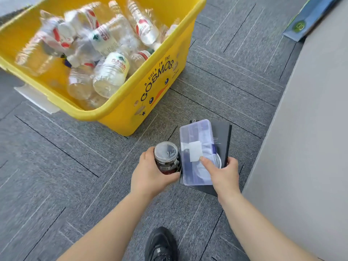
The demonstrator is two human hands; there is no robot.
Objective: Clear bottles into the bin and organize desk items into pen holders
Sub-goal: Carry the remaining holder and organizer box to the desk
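A yellow bin [154, 87] marked "COSMOS" stands on the carpet at the upper left, filled with several empty clear plastic bottles [111, 72]. Below it, my left hand [150, 176] is wrapped around a small round jar [166, 157] with a clear lid and dark contents. My right hand [222, 174] holds a clear plastic compartment box [195, 147] stacked on a black notebook [223, 140], thumb pressed on the box lid, fingers under the notebook's edge. Both hands hover above the floor.
Grey carpet tiles [66, 176] cover the floor. A grey desk surface [305, 129] runs along the right side, with a blue printed item [303, 23] at its far end. A white flat piece [37, 98] lies beside the bin. My black shoe [162, 245] is at the bottom.
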